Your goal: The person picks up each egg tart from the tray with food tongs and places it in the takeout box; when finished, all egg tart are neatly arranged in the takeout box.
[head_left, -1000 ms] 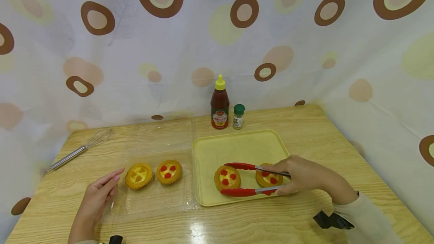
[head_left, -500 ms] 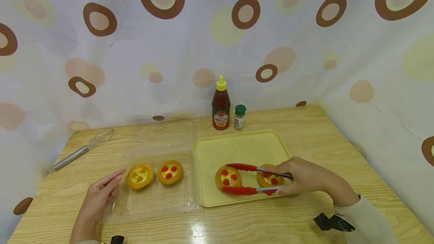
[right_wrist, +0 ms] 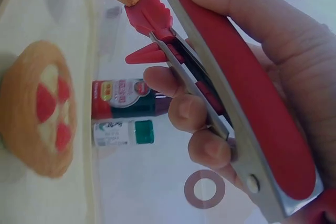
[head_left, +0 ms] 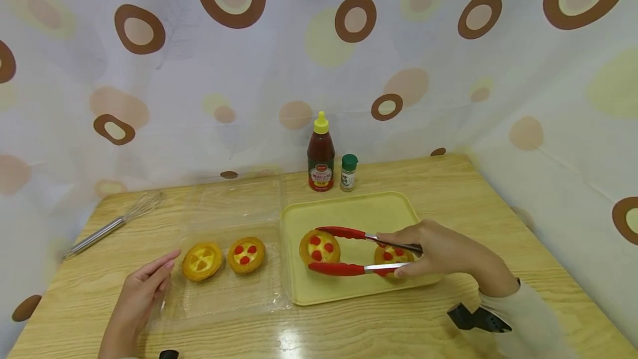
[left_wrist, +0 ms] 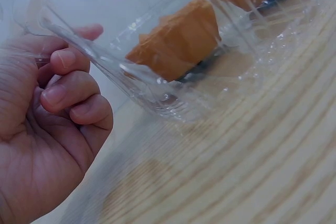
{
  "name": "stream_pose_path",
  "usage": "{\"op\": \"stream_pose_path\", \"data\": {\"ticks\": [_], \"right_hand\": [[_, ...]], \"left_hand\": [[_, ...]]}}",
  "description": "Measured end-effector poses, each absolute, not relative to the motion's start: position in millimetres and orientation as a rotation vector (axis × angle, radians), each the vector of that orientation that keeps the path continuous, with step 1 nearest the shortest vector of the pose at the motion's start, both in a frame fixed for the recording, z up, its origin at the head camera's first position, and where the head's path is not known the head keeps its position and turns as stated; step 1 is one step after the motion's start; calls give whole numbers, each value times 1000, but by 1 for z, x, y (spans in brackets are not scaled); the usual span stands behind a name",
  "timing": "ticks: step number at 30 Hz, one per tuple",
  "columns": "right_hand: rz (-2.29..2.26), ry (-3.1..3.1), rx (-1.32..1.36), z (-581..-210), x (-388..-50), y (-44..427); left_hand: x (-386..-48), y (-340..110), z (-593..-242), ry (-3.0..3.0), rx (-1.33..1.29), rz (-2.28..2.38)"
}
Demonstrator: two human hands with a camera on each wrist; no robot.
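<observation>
My right hand grips red-tipped tongs, which hold a tart with red toppings over the left part of the yellow tray. A second red-topped tart sits on the tray, partly hidden behind the tongs. At the left edge of the clear plastic container, my left hand pinches the rim; in the left wrist view several fingers of that hand are curled beside the plastic wall. Inside the container lie a yellow tart and a red-topped tart.
A sauce bottle with a yellow cap and a small green-capped jar stand behind the tray. A whisk lies at the far left. The container's open lid extends backwards, towards the patterned cloth.
The tongs and the tart between them have moved up and left in the head view, with my right hand following. My left hand keeps its place at the container.
</observation>
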State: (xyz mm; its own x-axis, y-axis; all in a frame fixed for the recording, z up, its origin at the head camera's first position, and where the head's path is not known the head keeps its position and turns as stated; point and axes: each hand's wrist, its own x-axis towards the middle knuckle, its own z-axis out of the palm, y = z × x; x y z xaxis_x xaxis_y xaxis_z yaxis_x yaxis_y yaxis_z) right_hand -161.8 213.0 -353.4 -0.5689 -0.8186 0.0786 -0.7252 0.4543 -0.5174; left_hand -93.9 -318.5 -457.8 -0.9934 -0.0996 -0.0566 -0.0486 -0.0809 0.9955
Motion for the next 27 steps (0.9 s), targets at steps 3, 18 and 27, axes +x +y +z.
{"op": "stream_pose_path", "data": {"ticks": [3,18,27], "right_hand": [[-758,2526,-1392,-349,-163,203],[-791,2335,-1608,-342,-173,126],[-669,2246,-1683,-345,-178,77]], "left_hand": [[-94,-318,-458,-2083,145,-2281],[-94,-316,-457,-2084,162,-2280],[-94,-317,-458,-2075,162,-2285]]}}
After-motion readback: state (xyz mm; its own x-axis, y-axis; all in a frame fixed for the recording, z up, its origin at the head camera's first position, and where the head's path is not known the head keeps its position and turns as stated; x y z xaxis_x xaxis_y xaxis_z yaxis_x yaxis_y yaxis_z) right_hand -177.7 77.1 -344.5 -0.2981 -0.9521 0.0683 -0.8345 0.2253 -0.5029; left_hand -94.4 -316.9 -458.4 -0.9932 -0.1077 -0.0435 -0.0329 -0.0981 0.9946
